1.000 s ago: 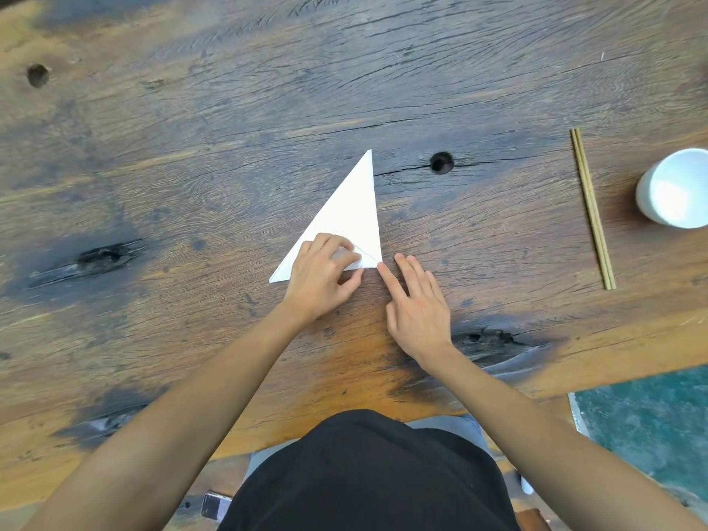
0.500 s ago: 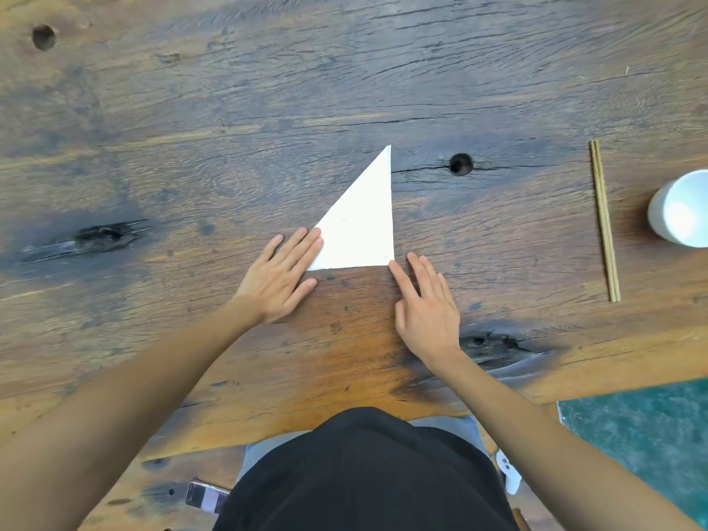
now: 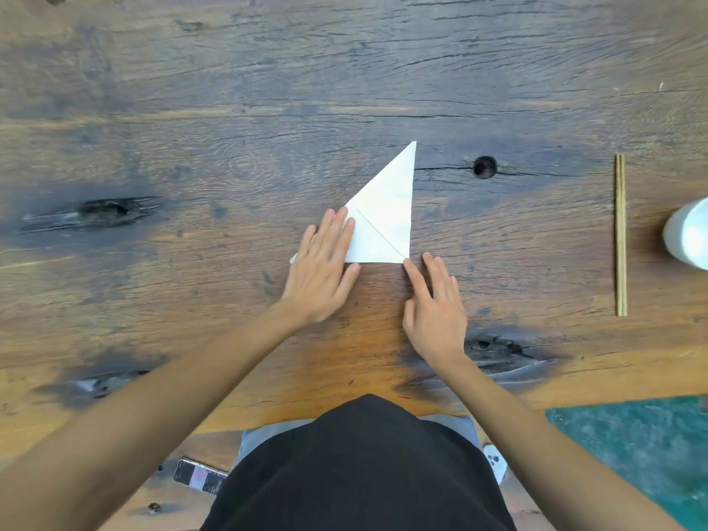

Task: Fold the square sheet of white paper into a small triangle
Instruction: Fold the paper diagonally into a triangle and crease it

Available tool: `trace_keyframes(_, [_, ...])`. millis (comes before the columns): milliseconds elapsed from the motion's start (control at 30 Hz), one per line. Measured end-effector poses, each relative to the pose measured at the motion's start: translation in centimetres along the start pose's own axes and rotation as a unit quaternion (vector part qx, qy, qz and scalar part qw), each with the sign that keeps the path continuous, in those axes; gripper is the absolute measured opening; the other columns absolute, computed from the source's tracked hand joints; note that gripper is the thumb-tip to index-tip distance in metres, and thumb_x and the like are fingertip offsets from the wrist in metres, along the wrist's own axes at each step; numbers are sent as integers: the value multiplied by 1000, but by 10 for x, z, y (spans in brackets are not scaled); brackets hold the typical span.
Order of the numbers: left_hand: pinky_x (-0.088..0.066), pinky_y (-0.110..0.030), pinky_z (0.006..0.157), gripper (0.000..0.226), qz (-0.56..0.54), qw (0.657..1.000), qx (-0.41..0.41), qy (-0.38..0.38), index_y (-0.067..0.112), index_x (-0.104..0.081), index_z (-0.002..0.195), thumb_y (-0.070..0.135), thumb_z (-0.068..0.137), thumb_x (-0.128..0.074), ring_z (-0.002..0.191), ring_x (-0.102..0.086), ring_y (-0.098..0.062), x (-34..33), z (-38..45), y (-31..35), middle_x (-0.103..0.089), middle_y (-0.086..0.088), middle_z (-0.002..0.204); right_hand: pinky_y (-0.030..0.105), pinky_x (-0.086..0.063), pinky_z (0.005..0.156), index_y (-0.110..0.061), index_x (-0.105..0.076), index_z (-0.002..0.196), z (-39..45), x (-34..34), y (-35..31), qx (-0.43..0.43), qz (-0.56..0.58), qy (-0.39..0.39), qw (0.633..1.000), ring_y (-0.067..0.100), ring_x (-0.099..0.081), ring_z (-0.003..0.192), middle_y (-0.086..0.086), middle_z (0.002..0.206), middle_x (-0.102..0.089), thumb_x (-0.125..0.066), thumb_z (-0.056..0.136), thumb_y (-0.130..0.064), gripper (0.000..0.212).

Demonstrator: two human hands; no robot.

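Observation:
The white paper (image 3: 387,212) lies flat on the wooden table as a triangle, its long point aimed away from me. A diagonal crease runs from its left edge down to the near right corner. My left hand (image 3: 323,266) rests flat over the paper's near left part, fingers spread, hiding that corner except for a small tip at the far left. My right hand (image 3: 435,304) lies on the table with its index fingertip touching the near right corner of the paper.
A pair of wooden chopsticks (image 3: 620,235) lies to the right, and a white cup (image 3: 689,235) stands at the right edge. A dark knot hole (image 3: 484,166) sits just right of the paper. A phone (image 3: 199,479) rests below the table's near edge.
My left hand went from gripping the paper's near edge to lying flat on it, and has slid a little to the right over the paper. My right hand stayed at the near right corner.

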State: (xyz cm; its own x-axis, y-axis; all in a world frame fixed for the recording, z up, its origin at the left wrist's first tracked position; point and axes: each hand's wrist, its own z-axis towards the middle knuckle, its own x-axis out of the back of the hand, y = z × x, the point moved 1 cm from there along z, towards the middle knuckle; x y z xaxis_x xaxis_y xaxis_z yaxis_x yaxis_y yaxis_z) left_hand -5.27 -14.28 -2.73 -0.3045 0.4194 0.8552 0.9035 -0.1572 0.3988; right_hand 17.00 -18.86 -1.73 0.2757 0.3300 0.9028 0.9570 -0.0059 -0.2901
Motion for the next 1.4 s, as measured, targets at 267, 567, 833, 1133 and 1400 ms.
trace_keyframes(267, [-5, -49, 129, 76, -19, 980, 197, 27, 11, 2, 162, 49, 104, -28, 159, 7, -27, -34, 15, 49, 7, -10, 171, 53, -40, 118, -21, -50, 151, 4, 5, 6, 24, -12, -4, 1000, 31, -39, 151, 12, 160, -44, -54, 93, -11, 59])
trace_keyframes(567, [-12, -50, 128, 75, 17, 978, 192, 74, 14, -4, 163, 52, 103, -30, 159, -1, -25, -51, 15, 41, -3, -9, 172, 45, -41, 101, -22, -58, 136, 40, 22, -4, 107, -33, 18, 994, 31, -56, 127, 11, 145, -55, -48, 95, -23, 42])
trace_keyframes(833, [-10, -48, 128, 79, 41, 973, 202, 102, 10, -5, 162, 42, 95, -33, 159, -5, -24, -60, 18, 40, -8, -9, 171, 46, -22, 127, -22, -30, 162, 110, 7, -25, 367, -79, -70, 924, 24, -20, 159, 3, 171, -24, -38, 106, -33, 58])
trace_keyframes(1133, [-12, -49, 128, 78, 34, 974, 187, 120, 15, -8, 163, 52, 99, -34, 159, -1, -24, -65, 17, 36, -4, -7, 172, 46, -18, 127, -22, -20, 165, 158, 15, 8, 370, -135, -49, 918, 21, -16, 160, 0, 173, -19, -29, 109, -48, 62])
trace_keyframes(1400, [-12, -51, 127, 75, 41, 975, 183, 119, 14, -6, 163, 50, 102, -30, 159, -1, -25, -64, 16, 37, -4, -8, 172, 48, -12, 128, -23, -20, 165, 214, 53, 42, 252, -142, -13, 957, 22, -14, 160, -4, 172, -19, -24, 110, -47, 60])
